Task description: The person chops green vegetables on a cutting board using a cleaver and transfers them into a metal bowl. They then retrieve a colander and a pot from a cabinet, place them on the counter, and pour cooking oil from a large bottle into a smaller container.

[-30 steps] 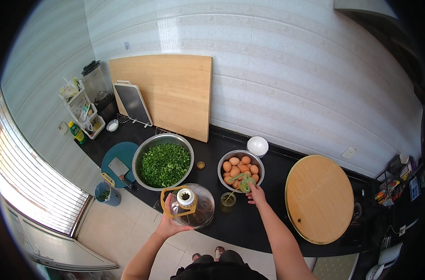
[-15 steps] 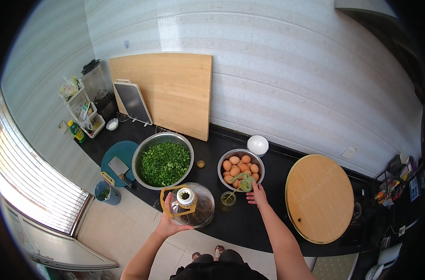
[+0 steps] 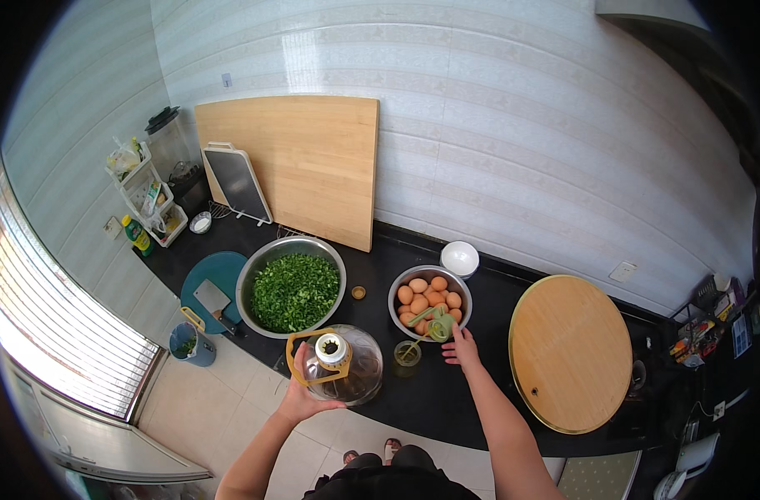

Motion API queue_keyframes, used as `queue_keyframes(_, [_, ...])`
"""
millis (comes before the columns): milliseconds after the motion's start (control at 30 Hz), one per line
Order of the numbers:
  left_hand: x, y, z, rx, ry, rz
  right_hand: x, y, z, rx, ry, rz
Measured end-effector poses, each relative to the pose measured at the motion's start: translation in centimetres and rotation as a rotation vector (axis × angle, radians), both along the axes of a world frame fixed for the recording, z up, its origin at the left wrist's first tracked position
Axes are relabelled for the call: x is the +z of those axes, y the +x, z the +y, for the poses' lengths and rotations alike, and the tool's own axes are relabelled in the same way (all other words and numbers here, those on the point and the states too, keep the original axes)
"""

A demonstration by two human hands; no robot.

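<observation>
My left hand (image 3: pixel 306 402) is closed round a large clear plastic jug (image 3: pixel 365 367) with a yellow handle and an uncapped mouth, standing upright at the counter's front edge. In my right hand (image 3: pixel 463 346) is a green lid-like piece (image 3: pixel 439 327) with a thin stem slanting down toward a small glass jar (image 3: pixel 407 353). Whether the stem's tip is inside the jar I cannot tell. Behind the green piece, and partly hidden by it, is a metal bowl (image 3: pixel 467 296) of brown eggs (image 3: pixel 419 305). Left of the eggs, a wide metal bowl (image 3: pixel 341 271) holds chopped greens (image 3: pixel 295 292).
A small round cap (image 3: pixel 359 292) lies between the bowls. A white bowl (image 3: pixel 460 259) stands behind the eggs. On the left, a cleaver (image 3: pixel 213 298) rests on a teal round board (image 3: pixel 198 275). A big round wooden board (image 3: pixel 571 354) covers the counter at right.
</observation>
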State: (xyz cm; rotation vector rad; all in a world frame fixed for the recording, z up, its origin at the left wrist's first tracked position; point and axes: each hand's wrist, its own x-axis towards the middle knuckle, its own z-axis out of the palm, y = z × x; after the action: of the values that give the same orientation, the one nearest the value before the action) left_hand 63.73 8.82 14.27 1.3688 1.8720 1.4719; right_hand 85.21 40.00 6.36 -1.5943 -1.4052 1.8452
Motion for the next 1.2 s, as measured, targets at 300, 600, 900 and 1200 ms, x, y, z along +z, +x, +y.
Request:
queue_keyframes(300, [0.1, 0.1, 0.0, -0.005, 0.001, -0.016, 1.0, 1.5, -0.7, -0.170, 0.322, -0.066])
queue_keyframes(600, [1.2, 0.9, 0.0, 0.031, 0.080, 0.033, 15.6, -0.8, -12.2, 0.119, 0.930, 0.437])
queue_keyframes(900, [-3.3, -1.1, -0.1, -0.016, 0.118, -0.020, 19.0, -8.1, -25.2, 0.782, 1.280, 0.136])
queue_keyframes(1200, [-9.7, -5.3, -6.2, -0.060, -0.182, -0.512, 18.7, -10.7, -26.1, 0.535, 1.176, -0.034])
